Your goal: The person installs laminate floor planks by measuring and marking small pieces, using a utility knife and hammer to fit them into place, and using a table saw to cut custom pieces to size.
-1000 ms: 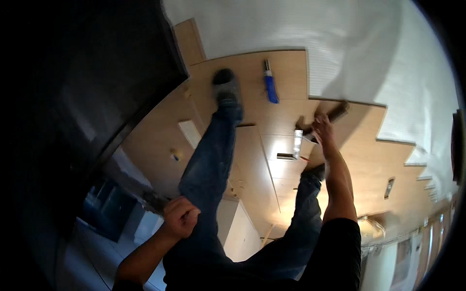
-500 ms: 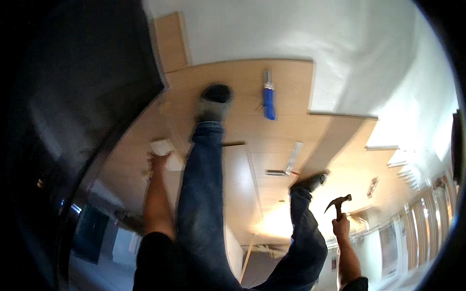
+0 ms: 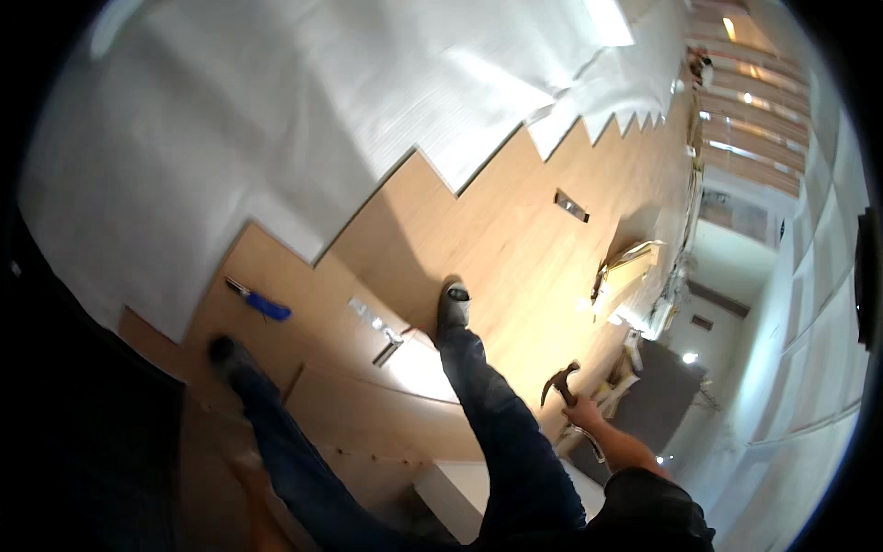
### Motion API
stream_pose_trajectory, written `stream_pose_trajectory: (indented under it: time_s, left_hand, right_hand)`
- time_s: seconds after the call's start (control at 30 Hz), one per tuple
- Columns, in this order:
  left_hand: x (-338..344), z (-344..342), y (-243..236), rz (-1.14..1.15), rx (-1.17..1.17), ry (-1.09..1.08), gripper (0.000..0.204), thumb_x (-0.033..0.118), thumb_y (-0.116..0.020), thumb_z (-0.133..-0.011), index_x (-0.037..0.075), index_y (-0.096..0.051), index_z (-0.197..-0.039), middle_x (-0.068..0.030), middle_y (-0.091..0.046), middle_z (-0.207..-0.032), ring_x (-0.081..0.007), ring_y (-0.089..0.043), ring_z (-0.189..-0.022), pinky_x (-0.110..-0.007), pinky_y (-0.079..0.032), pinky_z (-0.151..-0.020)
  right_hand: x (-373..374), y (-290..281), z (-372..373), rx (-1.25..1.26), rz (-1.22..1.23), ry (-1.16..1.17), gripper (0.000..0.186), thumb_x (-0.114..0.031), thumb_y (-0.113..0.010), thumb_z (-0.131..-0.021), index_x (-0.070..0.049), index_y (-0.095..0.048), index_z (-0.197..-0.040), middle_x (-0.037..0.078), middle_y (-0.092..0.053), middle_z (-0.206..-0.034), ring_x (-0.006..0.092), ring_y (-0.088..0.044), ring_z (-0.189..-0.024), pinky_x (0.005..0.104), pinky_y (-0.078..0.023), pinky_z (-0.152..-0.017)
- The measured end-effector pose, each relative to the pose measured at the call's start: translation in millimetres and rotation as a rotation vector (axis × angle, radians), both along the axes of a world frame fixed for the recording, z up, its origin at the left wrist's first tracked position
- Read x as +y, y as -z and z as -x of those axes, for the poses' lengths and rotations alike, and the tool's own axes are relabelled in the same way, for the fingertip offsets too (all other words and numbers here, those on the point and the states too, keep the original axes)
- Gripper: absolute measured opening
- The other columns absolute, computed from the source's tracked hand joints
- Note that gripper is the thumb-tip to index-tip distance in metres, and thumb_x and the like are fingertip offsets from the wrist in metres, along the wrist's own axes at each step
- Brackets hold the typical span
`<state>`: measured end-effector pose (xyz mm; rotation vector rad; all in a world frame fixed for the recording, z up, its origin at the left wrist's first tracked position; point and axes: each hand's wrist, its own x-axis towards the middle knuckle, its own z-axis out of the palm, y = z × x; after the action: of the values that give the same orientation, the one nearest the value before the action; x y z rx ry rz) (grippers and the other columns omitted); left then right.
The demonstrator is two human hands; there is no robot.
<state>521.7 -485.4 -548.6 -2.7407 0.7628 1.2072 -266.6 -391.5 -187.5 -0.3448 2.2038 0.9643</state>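
Observation:
A claw hammer (image 3: 559,379) is gripped by its handle in my right hand (image 3: 581,412), its head up and held out to the right of my legs. My left hand (image 3: 245,465) is low at the left beside my left leg, dim and blurred, so its fingers cannot be made out. Between my feet, on the wood-look floor planks (image 3: 497,248), lies a flat metal bar (image 3: 375,324) with a bent end. A blue-handled tool (image 3: 261,302) with a metal end rests near my left foot.
Ahead, the planks end in a stepped edge against a silvery underlay sheet (image 3: 303,110). A small metal piece (image 3: 571,205) lies farther right, near a pile of plank pieces (image 3: 627,271). A dark surface (image 3: 74,405) borders the left, and a white box-like object (image 3: 455,497) stands by my legs.
The view has swung to the right, showing more underlay and room. My left hand, before by a pale block, now shows low at the left. My right hand still holds the hammer.

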Motion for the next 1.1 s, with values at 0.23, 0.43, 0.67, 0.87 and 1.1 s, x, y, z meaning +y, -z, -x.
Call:
stream_pose_trajectory:
  time_s: [0.23,0.43,0.67,0.87,1.1]
  left_hand:
    - [-149,142,-152,0.149,0.121,0.427,0.067,0.033,-0.072,-0.087,-0.002,-0.045,-0.137,-0.0163,-0.057,-0.128,-0.0262,-0.058,-0.112,-0.041,-0.051,-0.093]
    - [-217,322,-298,0.147,0.224,0.802,0.062,0.039,-0.066,-0.091,-0.001,-0.048,-0.134,-0.0156,-0.059,-0.125,-0.0255,-0.059,-0.108,-0.041,-0.051,-0.090]
    - [-178,539,-423,-0.077,0.369,1.084,0.059,0.047,-0.058,-0.096,0.001,-0.052,-0.131,-0.0149,-0.061,-0.120,-0.0247,-0.060,-0.104,-0.040,-0.050,-0.087]
    - [-169,612,-478,-0.206,0.714,1.038,0.059,0.053,-0.052,-0.100,0.002,-0.055,-0.129,-0.0142,-0.063,-0.117,-0.0240,-0.061,-0.101,-0.039,-0.049,-0.085]
    - [-195,896,-531,-0.594,0.420,0.784,0.090,0.077,-0.045,-0.090,-0.005,-0.056,-0.126,-0.0162,-0.062,-0.094,-0.0289,-0.061,-0.079,-0.045,-0.051,-0.070]
  right_hand:
    - [183,-84,-13,-0.288,-0.092,0.394,0.037,-0.034,-0.067,-0.085,0.002,-0.071,-0.091,0.018,-0.071,-0.080,0.0265,-0.070,-0.065,0.0412,-0.055,-0.062]
    - [300,-67,-69,-0.188,0.316,0.659,0.047,-0.038,-0.071,-0.079,0.002,-0.069,-0.102,0.019,-0.071,-0.083,0.0267,-0.070,-0.066,0.0379,-0.056,-0.059]
    - [381,-6,-33,-0.463,0.441,0.731,0.053,-0.043,-0.069,-0.080,-0.005,-0.069,-0.118,0.021,-0.071,-0.108,0.0330,-0.069,-0.103,0.0401,-0.055,-0.089]
    - [310,-113,185,-0.457,0.546,0.966,0.046,-0.040,-0.067,-0.082,0.001,-0.071,-0.101,0.017,-0.073,-0.082,0.0285,-0.072,-0.069,0.0401,-0.058,-0.067]
    - [277,-146,410,-0.249,0.732,1.008,0.045,-0.040,-0.079,-0.079,0.003,-0.068,-0.087,0.013,-0.067,-0.070,0.0250,-0.067,-0.058,0.0371,-0.056,-0.056]
